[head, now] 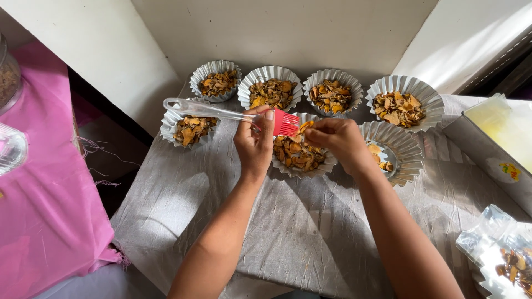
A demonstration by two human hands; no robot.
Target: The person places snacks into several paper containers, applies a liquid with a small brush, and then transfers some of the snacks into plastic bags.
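Left hand (254, 145) pinching red brush (285, 123), right hand (337, 138) pinching chip (305, 127); could spill from middle foil cup (318, 166) if nudged.

Low table (183, 216) draped in creased grey cloth (310, 232), pushed against far wall. Pale, off-white walls (288, 27) met in angled corners, left panel (100, 44) slanted. Dark gap (105, 119) between table and left wall. Pink fabric (44, 194) with frayed edge spread at left. Bright daylight entered from right, patches thrown on cloth.
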